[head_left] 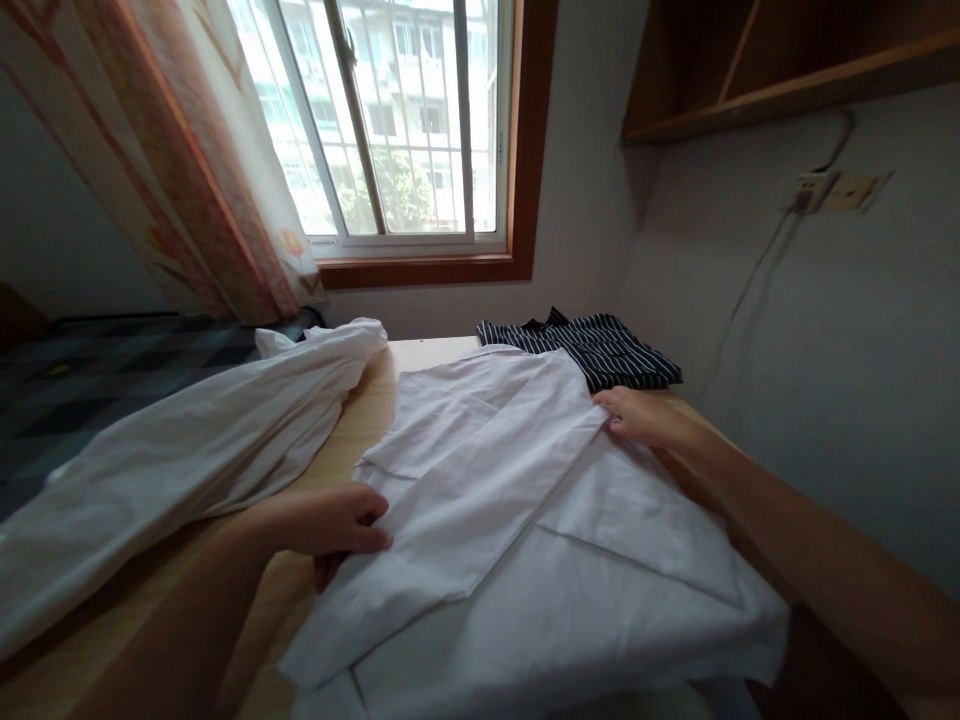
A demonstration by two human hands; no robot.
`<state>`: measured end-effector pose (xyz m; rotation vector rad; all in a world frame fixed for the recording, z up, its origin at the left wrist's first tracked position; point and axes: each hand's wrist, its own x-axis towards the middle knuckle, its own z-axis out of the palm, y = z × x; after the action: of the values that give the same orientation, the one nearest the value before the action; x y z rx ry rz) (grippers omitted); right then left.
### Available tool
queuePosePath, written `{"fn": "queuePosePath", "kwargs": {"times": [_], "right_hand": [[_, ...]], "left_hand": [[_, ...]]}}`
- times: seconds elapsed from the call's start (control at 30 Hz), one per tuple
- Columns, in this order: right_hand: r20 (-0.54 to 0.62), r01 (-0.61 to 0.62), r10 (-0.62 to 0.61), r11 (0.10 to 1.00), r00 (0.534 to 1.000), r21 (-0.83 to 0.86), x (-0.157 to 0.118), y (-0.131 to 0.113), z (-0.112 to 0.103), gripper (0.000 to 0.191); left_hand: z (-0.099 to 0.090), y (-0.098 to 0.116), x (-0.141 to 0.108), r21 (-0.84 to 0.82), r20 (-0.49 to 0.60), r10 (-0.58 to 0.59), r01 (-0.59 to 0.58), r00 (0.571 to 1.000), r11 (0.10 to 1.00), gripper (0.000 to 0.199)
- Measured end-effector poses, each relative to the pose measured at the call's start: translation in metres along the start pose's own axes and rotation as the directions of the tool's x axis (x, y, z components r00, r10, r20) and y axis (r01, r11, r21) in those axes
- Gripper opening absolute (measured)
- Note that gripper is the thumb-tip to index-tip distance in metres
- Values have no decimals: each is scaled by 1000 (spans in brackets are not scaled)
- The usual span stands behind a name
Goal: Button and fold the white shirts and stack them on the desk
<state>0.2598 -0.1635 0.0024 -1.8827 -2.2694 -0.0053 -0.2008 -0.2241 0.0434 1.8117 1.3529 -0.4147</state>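
A white shirt (480, 480) lies across the wooden table, with one sleeve folded diagonally over its body. My left hand (349, 525) grips the shirt's left edge, thumb on top and the other fingers partly hidden beneath the cloth. At the right edge, near the top of the shirt, my right hand (626, 412) pinches the fabric between thumb and fingers. The lower part of the shirt spreads toward me and reaches the bottom of the view.
Another white garment (187, 440) lies along the left of the table (375, 400). A folded black striped garment (600, 345) sits at the back right. A checked bed surface (112, 370) is at the left, a wall at the right, and a window behind.
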Motion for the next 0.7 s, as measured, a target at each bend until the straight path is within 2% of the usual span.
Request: {"fn": "queuePosePath", "kwargs": {"times": [0.17, 0.4, 0.47, 0.57, 0.7], "right_hand": [[-93, -13, -6, 979, 996, -205, -12, -12, 12, 25], [-38, 80, -95, 954, 995, -288, -23, 0, 18, 24], [6, 120, -124, 948, 992, -294, -28, 0, 13, 22], [61, 119, -104, 932, 993, -344, -34, -8, -2, 18], [33, 126, -121, 938, 992, -324, -36, -40, -23, 18]], "left_hand": [[1, -1, 1, 21, 17, -18, 18, 1000, 1000, 44], [1, 2, 1, 25, -3, -32, 32, 999, 999, 42], [2, 2, 2, 31, -2, -31, 31, 1000, 999, 42], [2, -1, 5, 48, 14, -27, 26, 1000, 999, 44], [1, 0, 2, 61, 24, -18, 17, 1000, 998, 51]]}}
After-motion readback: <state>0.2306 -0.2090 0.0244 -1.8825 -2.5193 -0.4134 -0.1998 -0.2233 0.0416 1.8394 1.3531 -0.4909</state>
